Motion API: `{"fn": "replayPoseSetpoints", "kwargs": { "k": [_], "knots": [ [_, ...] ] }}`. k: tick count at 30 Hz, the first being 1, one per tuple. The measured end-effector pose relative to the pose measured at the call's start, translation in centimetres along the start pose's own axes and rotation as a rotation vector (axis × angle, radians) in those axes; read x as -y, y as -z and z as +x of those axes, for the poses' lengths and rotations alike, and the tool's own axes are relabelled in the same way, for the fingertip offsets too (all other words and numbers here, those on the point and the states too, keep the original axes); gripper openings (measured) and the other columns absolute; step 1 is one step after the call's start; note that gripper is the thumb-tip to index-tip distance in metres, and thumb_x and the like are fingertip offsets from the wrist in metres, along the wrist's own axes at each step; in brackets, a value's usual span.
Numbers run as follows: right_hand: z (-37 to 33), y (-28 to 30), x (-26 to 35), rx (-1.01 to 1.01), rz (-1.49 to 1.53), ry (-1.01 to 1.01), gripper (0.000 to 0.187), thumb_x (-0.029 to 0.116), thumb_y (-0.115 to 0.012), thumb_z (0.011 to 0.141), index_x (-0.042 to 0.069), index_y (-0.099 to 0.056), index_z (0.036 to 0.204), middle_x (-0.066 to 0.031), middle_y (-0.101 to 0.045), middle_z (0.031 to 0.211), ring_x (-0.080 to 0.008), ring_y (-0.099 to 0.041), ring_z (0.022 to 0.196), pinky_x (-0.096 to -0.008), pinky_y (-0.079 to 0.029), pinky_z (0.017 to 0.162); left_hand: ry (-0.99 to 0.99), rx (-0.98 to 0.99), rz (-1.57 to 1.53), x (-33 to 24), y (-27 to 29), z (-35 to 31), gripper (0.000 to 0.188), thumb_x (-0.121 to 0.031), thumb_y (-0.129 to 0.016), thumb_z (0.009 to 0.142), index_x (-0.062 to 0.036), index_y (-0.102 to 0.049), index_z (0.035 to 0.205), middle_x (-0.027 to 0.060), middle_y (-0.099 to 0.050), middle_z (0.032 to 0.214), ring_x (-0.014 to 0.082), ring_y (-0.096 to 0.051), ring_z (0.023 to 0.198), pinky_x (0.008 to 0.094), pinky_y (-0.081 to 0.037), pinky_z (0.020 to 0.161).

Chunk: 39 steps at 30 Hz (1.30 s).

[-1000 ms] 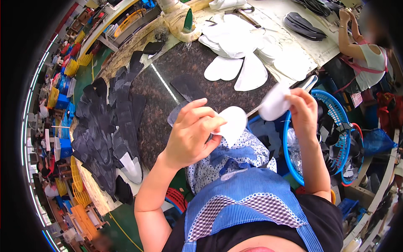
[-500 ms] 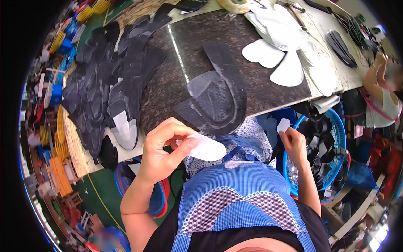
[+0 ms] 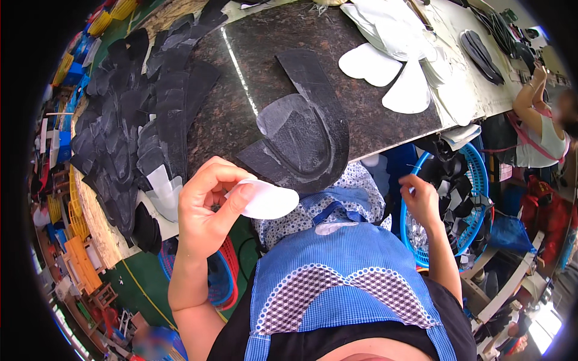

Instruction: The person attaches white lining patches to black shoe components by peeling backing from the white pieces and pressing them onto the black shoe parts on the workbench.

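My left hand [image 3: 214, 207] pinches a white oval piece of thin sheet [image 3: 271, 200] between thumb and fingers, above the near edge of the table. My right hand [image 3: 423, 203] hovers beside the blue basket [image 3: 485, 180], fingers loosely curled, index finger held out from the thumb. No white piece shows in it. On the dark stone tabletop [image 3: 241, 36] in front of me lies a U-shaped black shoe-part piece [image 3: 336, 120]. It curves around a rounded grey-black piece [image 3: 298, 129], whose upper left is paler.
A heap of black cut pieces [image 3: 120, 114] covers the table's left side. White rounded pieces [image 3: 406, 87] are stacked at the far right, near dark sole-shaped pieces [image 3: 480, 57]. Black scraps fill the blue basket. Another basket [image 3: 226, 274] stands below left. A person [image 3: 539, 132] is at the far right.
The small white piece has gone from my right hand, and its fingers have loosened. My left hand, still holding the white oval, has moved left. The whole view has shifted slightly.
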State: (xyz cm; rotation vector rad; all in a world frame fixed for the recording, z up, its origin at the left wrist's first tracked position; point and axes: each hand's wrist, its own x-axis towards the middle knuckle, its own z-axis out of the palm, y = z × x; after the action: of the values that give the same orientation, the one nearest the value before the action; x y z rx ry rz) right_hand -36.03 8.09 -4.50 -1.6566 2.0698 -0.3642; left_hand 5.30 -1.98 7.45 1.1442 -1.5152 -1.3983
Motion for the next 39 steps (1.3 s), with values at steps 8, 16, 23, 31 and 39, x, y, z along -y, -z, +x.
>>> {"fn": "replayPoseSetpoints", "kwargs": {
  "k": [8, 16, 23, 31, 39],
  "knots": [
    [1.0, 3.7, 10.8, 0.461, 0.918, 0.190, 0.056, 0.050, -0.061, 0.097, 0.000, -0.066, 0.122, -0.0059, -0.068, 0.081, -0.0106, -0.063, 0.071, -0.0244, -0.048, 0.063, 0.183, 0.176, -0.109, -1.5, -1.7, 1.7, 0.012, -0.009, -0.072, 0.095, -0.0009, -0.069, 0.102, 0.0012, -0.070, 0.091, 0.0065, -0.067, 0.081, 0.0222, -0.053, 0.072],
    [6.0, 2.7, 19.6, 0.491, 0.969, 0.038, 0.039, 0.036, -0.068, 0.100, 0.003, -0.066, 0.079, -0.0014, -0.061, 0.058, -0.0042, -0.049, 0.044, -0.0207, -0.035, 0.040, -0.087, 0.109, 0.330, -0.4, -1.5, 9.2, 0.042, -0.013, -0.074, 0.091, -0.0070, -0.061, 0.131, 0.0002, -0.071, 0.084, 0.0090, -0.068, 0.074, 0.0236, -0.051, 0.063],
    [6.7, -0.3, 19.1, 0.470, 0.734, -0.051, 0.039, 0.033, -0.066, 0.101, 0.000, -0.067, 0.081, -0.0031, -0.063, 0.059, -0.0068, -0.055, 0.045, -0.0212, -0.040, 0.042, -0.109, 0.106, 0.781, 2.5, -2.5, 10.4, 0.061, -0.021, -0.075, 0.084, -0.0217, -0.053, 0.141, 0.0049, -0.074, 0.087, 0.0219, -0.074, 0.073, 0.0364, -0.058, 0.069],
    [6.9, -0.7, 19.2, 0.440, 0.651, -0.083, 0.034, 0.024, -0.066, 0.097, -0.002, -0.066, 0.076, -0.0066, -0.064, 0.057, -0.0086, -0.058, 0.044, -0.0224, -0.042, 0.041, -0.205, 0.112, 1.232, 2.7, -5.1, 9.4, 0.072, -0.019, -0.075, 0.083, -0.0243, -0.047, 0.149, 0.0053, -0.071, 0.095, 0.0253, -0.072, 0.076, 0.0406, -0.055, 0.069],
    [7.1, -1.6, 18.0, 0.082, 0.155, 0.319, 0.038, 0.033, -0.068, 0.084, -0.002, -0.069, 0.069, -0.0270, -0.064, 0.065, -0.0439, -0.068, 0.063, -0.0504, -0.057, 0.062, -0.376, 0.540, 0.817, 3.4, -6.3, 4.1, 0.097, -0.016, -0.081, 0.070, 0.0083, -0.034, 0.151, 0.0234, -0.034, 0.160, 0.0384, -0.033, 0.149, 0.0487, -0.027, 0.124]
  ]
}}
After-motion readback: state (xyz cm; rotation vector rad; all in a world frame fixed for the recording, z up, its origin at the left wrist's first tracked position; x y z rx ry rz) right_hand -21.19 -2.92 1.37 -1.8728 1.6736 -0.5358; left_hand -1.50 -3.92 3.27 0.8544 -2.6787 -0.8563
